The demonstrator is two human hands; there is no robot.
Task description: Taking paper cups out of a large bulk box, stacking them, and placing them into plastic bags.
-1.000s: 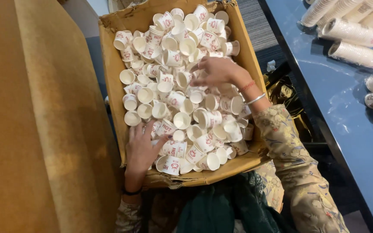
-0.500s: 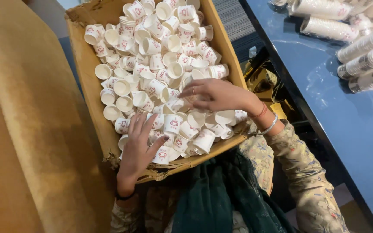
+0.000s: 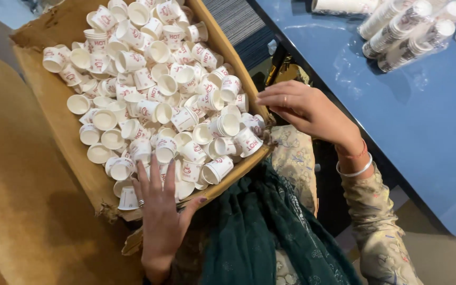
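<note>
From the head camera, a cardboard box (image 3: 54, 105) sits tilted on the person's lap, filled with a loose heap of small white paper cups (image 3: 154, 95) with red print, lying on their sides, upright and upside down. The left hand (image 3: 159, 203) lies flat with fingers spread at the box's near edge, fingertips resting on the nearest cups and grasping none, while the right hand (image 3: 304, 111) hovers just outside the box's right wall, fingers loosely curled and holding nothing. To the right, a blue table (image 3: 407, 126) carries wrapped stacks of cups (image 3: 402, 29) lying on their sides, well apart from both hands.
</note>
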